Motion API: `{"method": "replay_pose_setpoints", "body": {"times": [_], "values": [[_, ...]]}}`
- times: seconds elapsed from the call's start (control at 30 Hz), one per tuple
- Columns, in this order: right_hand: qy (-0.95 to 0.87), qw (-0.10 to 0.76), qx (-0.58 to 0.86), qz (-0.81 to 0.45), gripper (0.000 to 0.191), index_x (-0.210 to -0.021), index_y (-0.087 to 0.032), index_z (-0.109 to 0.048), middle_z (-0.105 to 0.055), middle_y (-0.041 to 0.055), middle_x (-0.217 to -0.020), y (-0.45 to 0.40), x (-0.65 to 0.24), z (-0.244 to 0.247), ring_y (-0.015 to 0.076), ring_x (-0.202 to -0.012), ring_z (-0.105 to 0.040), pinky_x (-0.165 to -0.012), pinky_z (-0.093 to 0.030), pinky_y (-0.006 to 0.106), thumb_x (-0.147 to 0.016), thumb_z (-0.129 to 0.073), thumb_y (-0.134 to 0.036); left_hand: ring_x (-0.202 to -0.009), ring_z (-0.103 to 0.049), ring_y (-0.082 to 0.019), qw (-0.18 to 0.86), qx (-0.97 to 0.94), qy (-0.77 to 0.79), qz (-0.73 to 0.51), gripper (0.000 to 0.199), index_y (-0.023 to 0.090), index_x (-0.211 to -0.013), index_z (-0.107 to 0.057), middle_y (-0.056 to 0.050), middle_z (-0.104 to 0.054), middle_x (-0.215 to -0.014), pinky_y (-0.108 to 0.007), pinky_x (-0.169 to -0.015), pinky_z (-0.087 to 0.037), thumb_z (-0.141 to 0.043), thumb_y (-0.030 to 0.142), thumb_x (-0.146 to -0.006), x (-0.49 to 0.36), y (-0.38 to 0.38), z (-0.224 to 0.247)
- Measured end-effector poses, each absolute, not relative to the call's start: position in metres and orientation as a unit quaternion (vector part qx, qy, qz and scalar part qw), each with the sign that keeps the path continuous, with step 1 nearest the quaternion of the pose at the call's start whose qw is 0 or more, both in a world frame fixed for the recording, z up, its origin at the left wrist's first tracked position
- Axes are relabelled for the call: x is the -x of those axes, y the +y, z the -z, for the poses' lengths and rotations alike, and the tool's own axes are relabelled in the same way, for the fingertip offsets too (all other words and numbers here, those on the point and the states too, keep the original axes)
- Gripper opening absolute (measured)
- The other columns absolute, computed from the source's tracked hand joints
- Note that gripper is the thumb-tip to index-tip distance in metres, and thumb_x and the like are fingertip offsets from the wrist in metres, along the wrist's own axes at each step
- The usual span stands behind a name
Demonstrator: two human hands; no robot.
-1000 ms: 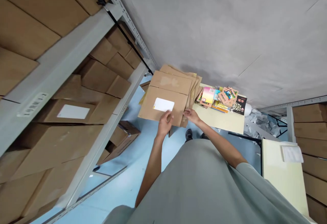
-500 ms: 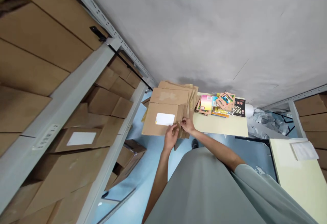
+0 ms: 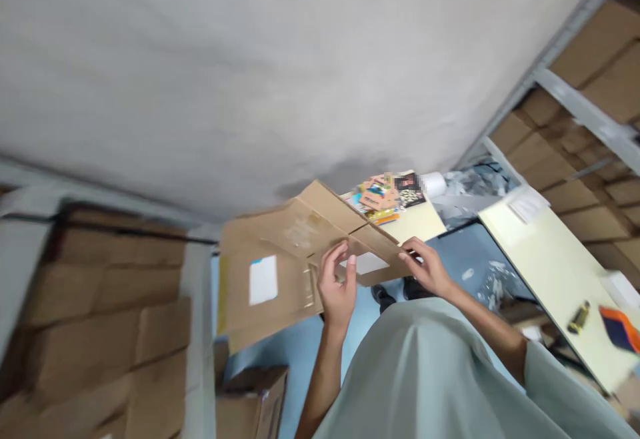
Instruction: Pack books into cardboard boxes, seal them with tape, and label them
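Note:
An unfolded cardboard box (image 3: pixel 325 219) is raised at an angle in front of me, with a white label on its near panel. My right hand (image 3: pixel 425 267) grips the right edge of that panel between thumb and fingers. My left hand (image 3: pixel 338 289) is at the panel's left side, thumb and fingers apart; whether its fingertips touch the cardboard is hard to tell. To the left lies a flattened carton (image 3: pixel 285 309) with another white label (image 3: pixel 263 280) and clear tape, partly behind my left hand.
Small packs and booklets (image 3: pixel 380 195) lie on a cream table (image 3: pixel 417 222) beside a white roll (image 3: pixel 433 184). Another cream table (image 3: pixel 545 259) at right bears a cutter-like tool (image 3: pixel 579 317). Shelves of cartons stand left (image 3: pixel 105 305) and right (image 3: pixel 595 179). An open box (image 3: pixel 253 399) sits on the floor.
The view has swung to the right. My hands have moved apart, and a cardboard box that lay flat on the pile is now lifted and partly unfolded.

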State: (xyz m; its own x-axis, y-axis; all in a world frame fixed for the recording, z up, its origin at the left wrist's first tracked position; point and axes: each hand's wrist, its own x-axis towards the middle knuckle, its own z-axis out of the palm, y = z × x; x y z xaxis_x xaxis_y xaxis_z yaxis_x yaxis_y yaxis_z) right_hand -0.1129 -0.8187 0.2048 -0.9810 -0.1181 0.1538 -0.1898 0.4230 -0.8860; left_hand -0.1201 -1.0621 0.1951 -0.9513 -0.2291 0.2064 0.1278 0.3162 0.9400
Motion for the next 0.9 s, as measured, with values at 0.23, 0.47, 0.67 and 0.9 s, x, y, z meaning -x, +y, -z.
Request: {"method": "replay_pose_setpoints", "body": {"times": [0.23,0.47,0.67,0.9], "values": [[-0.924,0.181,0.073,-0.328,0.019,-0.116,-0.026,-0.072,-0.076,0.009,-0.107,-0.647,0.012,-0.244,0.0223,-0.096,-0.075,-0.083,-0.06,0.032,-0.116,-0.055,-0.036,-0.149,-0.061,-0.031,0.072,0.11,-0.741,0.658,0.07,0.023,-0.158,-0.054,-0.021,-0.057,-0.162,-0.047,-0.121,-0.056,-0.076,0.058,-0.101,0.178,-0.894,-0.196],[-0.914,0.253,0.231,-0.216,0.023,-0.12,-0.026,-0.074,-0.077,0.0088,-0.109,-0.514,-0.077,-0.221,0.0224,-0.097,-0.077,-0.081,-0.061,0.032,-0.117,-0.052,-0.034,-0.167,-0.04,-0.038,-0.189,0.176,-0.707,0.659,0.107,0.026,-0.17,-0.038,-0.025,-0.043,-0.175,-0.059,-0.133,-0.04,-0.083,0.076,-0.087,0.193,-0.666,-0.162],[-0.898,0.204,0.325,-0.216,0.035,-0.122,-0.025,-0.078,-0.079,0.0115,-0.112,-0.406,-0.117,-0.199,0.0255,-0.099,-0.075,-0.086,-0.06,0.038,-0.119,-0.045,-0.038,-0.164,-0.043,-0.039,-0.234,0.216,-0.716,0.621,0.117,0.024,-0.169,-0.04,-0.024,-0.043,-0.175,-0.054,-0.128,-0.049,-0.088,0.079,-0.078,0.166,-0.498,-0.136],[-0.89,0.158,0.359,-0.231,0.04,-0.124,-0.024,-0.079,-0.077,0.0127,-0.115,-0.315,-0.133,-0.18,0.0266,-0.097,-0.072,-0.091,-0.056,0.041,-0.12,-0.041,-0.038,-0.161,-0.05,-0.035,-0.282,0.245,-0.73,0.572,0.106,0.029,-0.173,-0.038,-0.021,-0.046,-0.174,-0.048,-0.125,-0.052,-0.085,0.07,-0.087,0.163,-0.393,-0.12]]}}
